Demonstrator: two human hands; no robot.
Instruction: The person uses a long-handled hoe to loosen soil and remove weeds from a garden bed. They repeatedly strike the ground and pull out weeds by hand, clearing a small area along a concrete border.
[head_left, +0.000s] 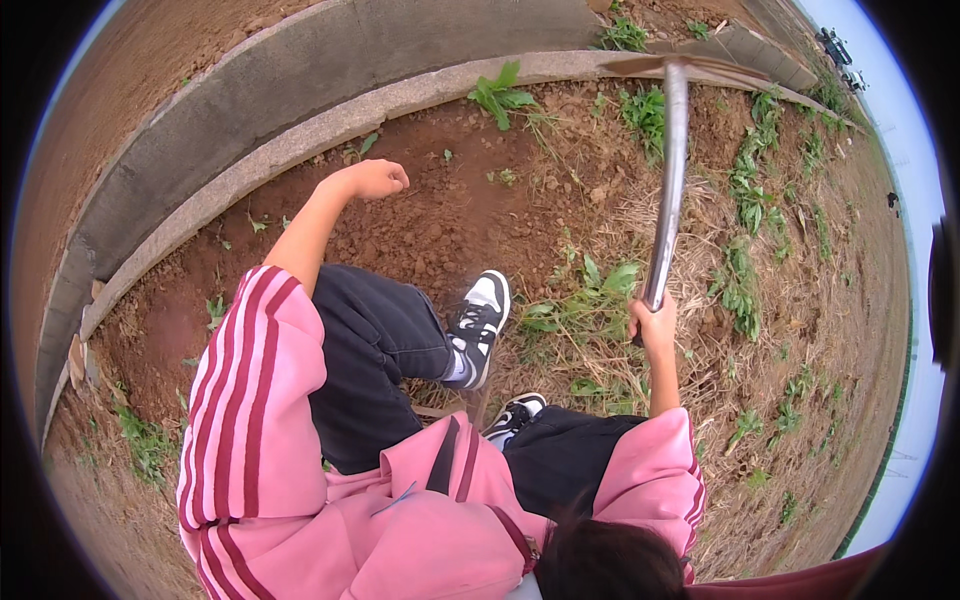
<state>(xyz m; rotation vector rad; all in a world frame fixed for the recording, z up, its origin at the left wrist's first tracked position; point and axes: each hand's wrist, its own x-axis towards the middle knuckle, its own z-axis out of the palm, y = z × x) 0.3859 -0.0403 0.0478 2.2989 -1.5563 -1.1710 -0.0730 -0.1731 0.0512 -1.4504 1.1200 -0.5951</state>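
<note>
My right hand (655, 322) grips the lower end of a digging tool's shiny metal handle (670, 187). The tool is raised, and its two-sided, pick-like head (675, 61) is blurred in front of the concrete edge. My left hand (377, 178) is held out over loose reddish-brown soil (420, 232), its fingers curled with nothing seen in them. Below my right hand lie dry straw and leafy green weeds (581, 296). One black-and-white sneaker (480, 322) rests at the edge of the broken soil; the other sneaker (514, 416) is partly hidden by my clothing.
A low concrete wall (300, 71) with a ledge (300, 146) curves along the far side and left. One weed (501, 94) grows against the ledge. Rows of green plants (750, 187) and straw-covered ground stretch right. Vehicles (836, 49) stand far off.
</note>
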